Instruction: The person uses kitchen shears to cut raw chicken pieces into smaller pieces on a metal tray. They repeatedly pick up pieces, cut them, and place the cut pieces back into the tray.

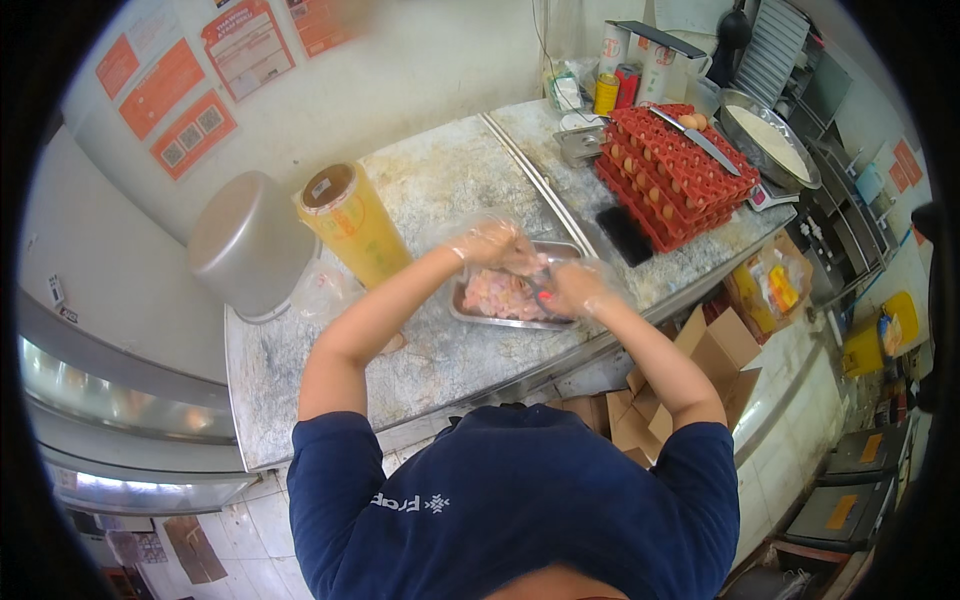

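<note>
Both hands wear clear plastic gloves over a metal tray (517, 323) on the worktop. Pieces of raw pink meat (499, 295) lie in the tray. My left hand (499, 246) is above the tray's back part, its fingers closed on a small piece of meat (540, 260). At the tray's right side, my right hand (576, 287) grips scissors (541, 291) with dark and red handles. The blades reach towards the piece at my left fingertips; motion blur hides whether they touch it.
On the worktop (450, 375), a yellow film roll (356, 225) and a large metal pot (251, 244) stand left. A black phone (624, 236), stacked red egg trays (671, 176) with a knife (697, 141) on top, and a bowl of white powder (769, 139) are right. Cardboard boxes (705, 360) stand below.
</note>
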A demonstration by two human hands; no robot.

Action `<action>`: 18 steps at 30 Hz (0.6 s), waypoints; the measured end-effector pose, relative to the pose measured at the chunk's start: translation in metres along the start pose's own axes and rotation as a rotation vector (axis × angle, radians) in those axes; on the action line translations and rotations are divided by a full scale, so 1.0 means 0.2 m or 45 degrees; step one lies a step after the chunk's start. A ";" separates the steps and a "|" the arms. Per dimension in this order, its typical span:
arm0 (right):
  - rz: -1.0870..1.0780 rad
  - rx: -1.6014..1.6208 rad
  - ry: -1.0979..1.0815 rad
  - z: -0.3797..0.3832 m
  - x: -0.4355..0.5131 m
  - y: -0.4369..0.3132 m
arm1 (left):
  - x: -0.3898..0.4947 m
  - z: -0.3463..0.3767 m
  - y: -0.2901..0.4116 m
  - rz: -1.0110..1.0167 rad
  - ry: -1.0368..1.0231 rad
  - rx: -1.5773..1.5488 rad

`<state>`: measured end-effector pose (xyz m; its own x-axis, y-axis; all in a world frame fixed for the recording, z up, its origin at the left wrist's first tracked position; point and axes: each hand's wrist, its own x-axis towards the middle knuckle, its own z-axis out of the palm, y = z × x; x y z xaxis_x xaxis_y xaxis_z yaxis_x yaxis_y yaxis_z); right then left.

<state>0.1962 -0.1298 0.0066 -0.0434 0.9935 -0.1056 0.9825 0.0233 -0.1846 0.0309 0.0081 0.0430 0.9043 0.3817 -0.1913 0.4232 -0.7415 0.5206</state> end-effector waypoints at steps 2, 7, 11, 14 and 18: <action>0.001 -0.013 -0.030 0.02 0.02 0.00 | 0.00 0.01 -0.02 0.008 -0.005 -0.047; 0.097 0.089 -0.131 0.08 0.08 0.06 | -0.03 -0.01 -0.10 0.061 0.158 -0.262; 0.069 0.187 -0.121 0.12 0.07 0.09 | -0.04 -0.02 -0.14 0.087 0.225 -0.364; -0.033 0.155 0.044 0.11 0.05 0.04 | -0.04 -0.01 -0.12 0.089 0.226 -0.362; -0.019 0.129 0.060 0.02 0.05 -0.01 | -0.06 -0.03 -0.08 0.143 0.297 -0.352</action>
<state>0.1933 -0.1204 0.0013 -0.0469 0.9973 -0.0564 0.9585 0.0290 -0.2837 0.0135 0.0190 0.0418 0.8932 0.4460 0.0578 0.2622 -0.6209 0.7387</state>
